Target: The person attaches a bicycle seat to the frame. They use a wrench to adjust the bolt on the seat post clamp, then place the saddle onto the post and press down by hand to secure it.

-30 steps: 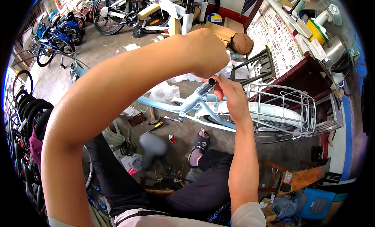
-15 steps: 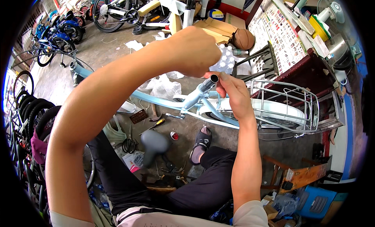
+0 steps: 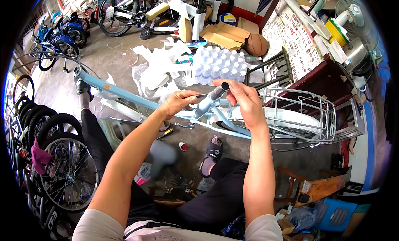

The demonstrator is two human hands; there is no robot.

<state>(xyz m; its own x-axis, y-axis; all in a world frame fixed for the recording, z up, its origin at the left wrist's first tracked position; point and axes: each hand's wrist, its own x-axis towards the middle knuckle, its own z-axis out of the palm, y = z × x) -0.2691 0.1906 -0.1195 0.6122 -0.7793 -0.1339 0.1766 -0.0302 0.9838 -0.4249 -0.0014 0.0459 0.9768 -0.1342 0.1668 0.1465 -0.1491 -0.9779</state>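
A light blue bicycle frame (image 3: 141,100) stretches across the view, with a chrome seat post (image 3: 218,91) standing open-topped in its seat tube (image 3: 203,108). My left hand (image 3: 179,103) pinches a thin metal tool (image 3: 202,95) that reaches to the tube from the left. Its tip is hidden at the clamp area. My right hand (image 3: 246,102) curls round the right and far side of the seat post, its fingertips partly behind it. Below the frame lie a grey saddle (image 3: 161,156), a yellow-handled screwdriver (image 3: 165,134) and a small red reflector (image 3: 183,146).
A pack of water bottles (image 3: 218,64), white wrapping (image 3: 151,66) and a brown ball (image 3: 257,43) lie beyond the frame. Bicycle wheels (image 3: 68,172) crowd the left. A metal rear rack (image 3: 299,112), a dark red cabinet (image 3: 320,81) and a blue plastic stool (image 3: 337,214) stand right.
My left arm has come down from above the seat post to its left side, uncovering the bottle pack. The right hand stays at the post. The left leg has stretched outward.
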